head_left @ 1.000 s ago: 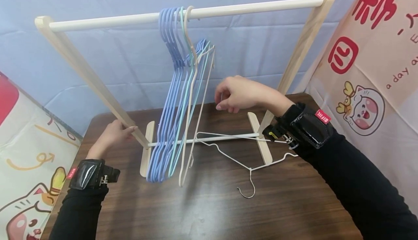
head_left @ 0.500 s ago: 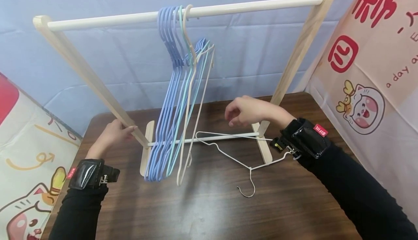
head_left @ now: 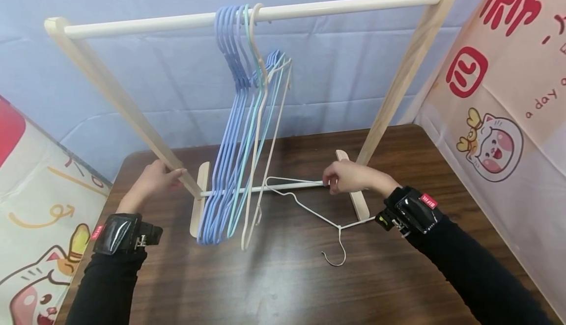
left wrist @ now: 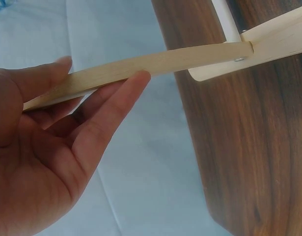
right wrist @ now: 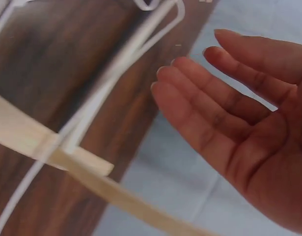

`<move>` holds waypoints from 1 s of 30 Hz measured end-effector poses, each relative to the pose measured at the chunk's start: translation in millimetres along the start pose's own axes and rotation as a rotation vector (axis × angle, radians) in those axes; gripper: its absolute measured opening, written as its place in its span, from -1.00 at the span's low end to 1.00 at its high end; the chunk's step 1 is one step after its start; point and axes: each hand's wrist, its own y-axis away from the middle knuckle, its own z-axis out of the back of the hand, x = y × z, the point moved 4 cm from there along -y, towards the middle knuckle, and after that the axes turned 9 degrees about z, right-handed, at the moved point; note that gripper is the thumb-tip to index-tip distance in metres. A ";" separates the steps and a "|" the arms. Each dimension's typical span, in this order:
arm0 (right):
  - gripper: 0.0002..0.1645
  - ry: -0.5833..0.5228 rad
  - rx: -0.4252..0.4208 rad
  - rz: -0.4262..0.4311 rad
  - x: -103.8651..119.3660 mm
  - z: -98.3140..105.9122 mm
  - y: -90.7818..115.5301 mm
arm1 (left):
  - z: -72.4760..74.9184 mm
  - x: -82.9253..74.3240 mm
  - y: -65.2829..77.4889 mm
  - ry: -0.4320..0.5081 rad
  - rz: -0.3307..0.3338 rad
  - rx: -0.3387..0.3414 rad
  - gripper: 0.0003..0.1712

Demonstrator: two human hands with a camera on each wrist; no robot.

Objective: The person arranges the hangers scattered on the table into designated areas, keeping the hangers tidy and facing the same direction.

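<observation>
A wooden clothes rack with a white top rail point(head_left: 336, 8) stands on the brown table. My left hand point(head_left: 155, 182) holds its left wooden post point(left wrist: 121, 65) low down, thumb on one side and fingers on the other in the left wrist view. On the rail hang several blue hangers point(head_left: 227, 133), with a teal and a cream-white one point(head_left: 253, 155) on their right. Flat on the table lies a loose white hanger point(head_left: 309, 211), hook toward me. Over its far right part is my right hand point(head_left: 349, 176), fingers loosely bent and holding nothing in the right wrist view point(right wrist: 234, 118).
A white lower bar point(head_left: 292, 185) joins the rack's two wooden feet, and the loose hanger overlaps it. The right post point(head_left: 398, 79) rises just behind my right hand. Pale blue cloth point(head_left: 168, 79) backs the table point(head_left: 283, 281); printed cloths point(head_left: 495, 109) hang at both sides.
My right hand has come down and to the right, from beside the hanging hangers to over the loose white hanger. The left hand keeps its hold on the post.
</observation>
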 end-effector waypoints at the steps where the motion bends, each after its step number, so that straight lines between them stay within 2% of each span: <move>1: -0.80 0.009 0.009 -0.004 -4.0 -4.3 1.3 | 0.3 -0.1 0.1 -0.003 0.000 -0.001 -0.55; 10: -0.79 0.041 0.090 -0.019 -27.5 -38.6 12.2 | 0.6 -0.5 -1.8 -0.021 -0.011 -0.005 -0.54; 17: -0.78 0.106 0.093 -0.037 -34.3 -52.7 19.3 | 0.5 -0.8 -1.0 -0.017 0.001 -0.002 -0.54; 30: -0.76 0.102 0.074 -0.066 -44.6 -76.1 24.7 | 0.4 -1.6 0.1 -0.020 -0.011 -0.011 -0.54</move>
